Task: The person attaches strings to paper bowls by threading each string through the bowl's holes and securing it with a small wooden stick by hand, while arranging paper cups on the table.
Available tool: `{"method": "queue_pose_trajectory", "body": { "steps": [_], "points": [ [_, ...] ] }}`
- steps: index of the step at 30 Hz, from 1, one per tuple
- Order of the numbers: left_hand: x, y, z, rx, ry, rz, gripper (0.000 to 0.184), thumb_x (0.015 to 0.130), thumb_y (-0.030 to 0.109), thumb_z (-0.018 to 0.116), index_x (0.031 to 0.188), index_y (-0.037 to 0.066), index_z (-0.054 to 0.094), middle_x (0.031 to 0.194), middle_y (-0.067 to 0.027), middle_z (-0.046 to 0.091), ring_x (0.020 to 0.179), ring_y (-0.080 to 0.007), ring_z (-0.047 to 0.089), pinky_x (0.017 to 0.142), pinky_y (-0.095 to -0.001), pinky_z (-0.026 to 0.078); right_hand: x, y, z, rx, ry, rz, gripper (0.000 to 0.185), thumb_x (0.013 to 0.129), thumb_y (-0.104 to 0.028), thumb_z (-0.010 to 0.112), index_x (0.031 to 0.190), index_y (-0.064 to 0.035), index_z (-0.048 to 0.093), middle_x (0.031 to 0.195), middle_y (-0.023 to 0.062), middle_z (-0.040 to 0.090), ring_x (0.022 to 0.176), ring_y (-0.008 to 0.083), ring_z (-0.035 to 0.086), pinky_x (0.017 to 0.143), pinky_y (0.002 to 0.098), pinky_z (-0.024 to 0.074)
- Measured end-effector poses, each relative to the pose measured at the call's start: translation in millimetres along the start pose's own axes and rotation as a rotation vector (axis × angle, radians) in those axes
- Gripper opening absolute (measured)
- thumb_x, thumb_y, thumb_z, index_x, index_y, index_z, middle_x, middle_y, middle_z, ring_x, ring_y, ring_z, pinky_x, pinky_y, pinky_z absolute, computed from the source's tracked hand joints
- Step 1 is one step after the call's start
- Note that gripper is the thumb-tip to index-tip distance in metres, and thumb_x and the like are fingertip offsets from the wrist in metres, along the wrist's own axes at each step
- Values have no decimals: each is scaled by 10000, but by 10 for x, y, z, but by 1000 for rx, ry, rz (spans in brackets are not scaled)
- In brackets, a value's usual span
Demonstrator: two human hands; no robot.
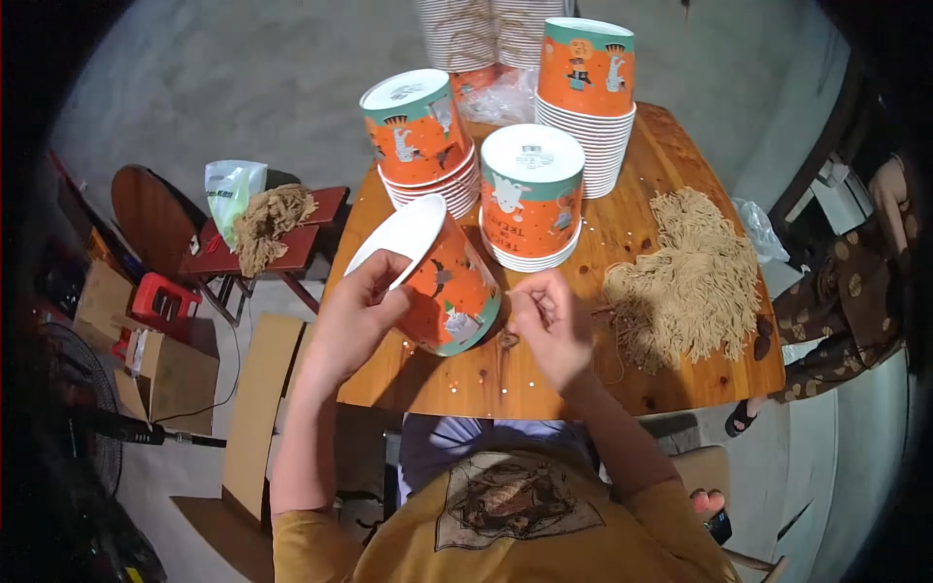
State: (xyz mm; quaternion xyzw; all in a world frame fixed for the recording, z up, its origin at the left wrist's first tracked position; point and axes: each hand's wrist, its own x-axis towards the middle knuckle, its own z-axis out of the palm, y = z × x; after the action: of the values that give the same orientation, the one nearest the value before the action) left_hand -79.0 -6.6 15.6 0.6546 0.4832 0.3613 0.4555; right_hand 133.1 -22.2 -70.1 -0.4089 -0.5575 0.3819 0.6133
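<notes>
My left hand (364, 316) grips the white rim of an orange paper bucket (452, 287), thumb outside and fingers over the edge. The bucket is tilted, its open mouth toward the upper left and its green-banded base toward the lower right. Close beside that base, my right hand (549, 325) is closed in a pinch; what its fingertips hold, if anything, is too small to make out. To the right of it lies a heap of tan cords (690, 277) on the wooden table (632, 384). Just behind the held bucket stands a short upside-down stack of similar buckets (533, 199).
Two more upside-down bucket stacks, a left one (418, 136) and a taller right one (586, 107), stand farther back. A red bench (292, 228) at left carries more tan cord (272, 223). Cardboard boxes (175, 374) sit on the floor. Another person's hand (889, 194) shows at far right.
</notes>
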Motion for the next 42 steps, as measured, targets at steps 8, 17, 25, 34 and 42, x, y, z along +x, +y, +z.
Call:
{"method": "queue_pose_trajectory", "body": {
  "steps": [8, 17, 25, 34, 42],
  "points": [
    [-68, -55, -96, -108, 22, -3, 360, 863, 32, 512, 1222, -1, 519, 954, -20, 590, 874, -70, 536, 806, -227, 434, 133, -107, 315, -97, -117, -173, 109, 803, 24, 578, 891, -11, 524, 806, 70, 558, 699, 135, 592, 616, 254, 484],
    [-31, 97, -216, -260, -178, -238, 415, 784, -9, 547, 1197, 35, 525, 959, -34, 609, 857, -111, 607, 747, -261, 492, 164, -238, 348, -192, -119, -322, 114, 799, 37, 577, 894, -15, 540, 1023, 87, 569, 755, 165, 603, 612, 266, 520],
    [102, 129, -135, -243, -281, -260, 290, 761, -28, 571, 1042, 37, 552, 880, 11, 599, 820, -87, 605, 736, -254, 494, 114, -179, 266, -284, -135, -417, 137, 778, 46, 587, 888, -17, 536, 1070, 90, 577, 798, 174, 601, 606, 278, 523],
    [185, 174, 29, -185, -289, -194, 149, 786, -45, 563, 925, 6, 572, 827, 15, 566, 742, -82, 587, 675, -252, 522, 89, -136, 148, -344, -125, -545, 154, 766, 21, 601, 895, -40, 544, 1084, 88, 589, 814, 234, 579, 699, 328, 497],
    [242, 137, 107, -151, -325, -128, 130, 795, -49, 558, 913, 4, 564, 802, 11, 544, 734, -84, 579, 658, -255, 524, 104, -64, 86, -566, -138, -798, 253, 706, 25, 640, 921, -62, 539, 1060, 60, 606, 823, 261, 569, 716, 366, 485]
  ]
}}
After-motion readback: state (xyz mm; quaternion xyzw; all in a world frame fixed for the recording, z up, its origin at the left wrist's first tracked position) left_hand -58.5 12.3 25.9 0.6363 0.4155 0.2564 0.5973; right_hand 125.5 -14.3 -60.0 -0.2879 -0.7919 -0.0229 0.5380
